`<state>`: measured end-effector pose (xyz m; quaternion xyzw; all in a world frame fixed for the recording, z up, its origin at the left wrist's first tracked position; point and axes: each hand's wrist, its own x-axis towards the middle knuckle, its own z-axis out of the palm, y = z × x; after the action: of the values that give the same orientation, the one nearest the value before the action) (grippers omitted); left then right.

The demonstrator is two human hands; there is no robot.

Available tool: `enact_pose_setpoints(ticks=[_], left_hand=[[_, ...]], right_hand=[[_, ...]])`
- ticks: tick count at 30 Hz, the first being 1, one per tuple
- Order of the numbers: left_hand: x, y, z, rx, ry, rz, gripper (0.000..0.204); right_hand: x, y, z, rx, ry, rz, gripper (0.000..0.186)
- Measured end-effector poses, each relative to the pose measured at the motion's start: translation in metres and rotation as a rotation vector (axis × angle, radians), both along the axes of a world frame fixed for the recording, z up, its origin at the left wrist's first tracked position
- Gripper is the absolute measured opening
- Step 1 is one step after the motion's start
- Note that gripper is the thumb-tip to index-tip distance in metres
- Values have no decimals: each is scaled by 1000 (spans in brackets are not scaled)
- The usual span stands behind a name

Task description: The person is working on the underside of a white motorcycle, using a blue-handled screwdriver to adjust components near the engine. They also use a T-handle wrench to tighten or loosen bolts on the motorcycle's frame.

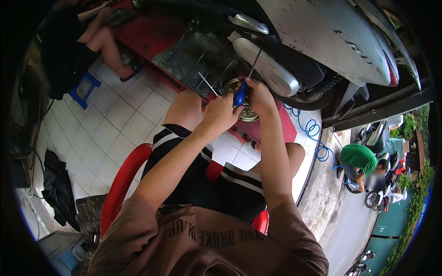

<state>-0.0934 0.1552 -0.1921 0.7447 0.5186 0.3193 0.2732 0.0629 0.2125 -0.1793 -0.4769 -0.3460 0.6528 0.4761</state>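
My right hand (258, 96) grips a blue-handled screwdriver (240, 95), its long shaft pointing up toward a silver motorbike casing (271, 69). My left hand (218, 112) is closed just below and left of it, its thumb by the blue handle; what it grips is mostly hidden. A slim silver rod (207, 83) reaches up-left from beside its fingers. Both hands are over a round brass-coloured metal part (247, 116) at the near edge of a red lift platform (284, 129), partly hiding that part.
A red chair (115, 193) is under me on white tiles. At upper left, another person (60, 55) sits near a blue stool (83, 89). A coiled blue hose (311, 131) lies at right; beyond, a person in green (357, 158) bends by parked motorbikes.
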Motion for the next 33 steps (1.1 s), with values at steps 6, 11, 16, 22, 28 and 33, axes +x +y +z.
enact_pose_setpoints(ticks=[6,11,16,22,28,33], left_hand=[[-3,-7,-46,-207,201,-324,25],[4,-3,-83,-464,405,-502,31],[20,23,-125,-484,518,-571,37],[54,58,-181,-362,394,-566,28],[97,89,-203,-251,317,-363,15],[127,91,-214,-66,295,-507,20]], right_hand=[[46,-22,32,120,-596,167,28],[85,-46,53,175,-995,301,38],[107,-55,54,64,-1315,218,46],[131,-64,57,-75,-1303,186,53],[141,-82,79,-76,-1339,173,49],[150,-90,83,-127,-1332,134,48]])
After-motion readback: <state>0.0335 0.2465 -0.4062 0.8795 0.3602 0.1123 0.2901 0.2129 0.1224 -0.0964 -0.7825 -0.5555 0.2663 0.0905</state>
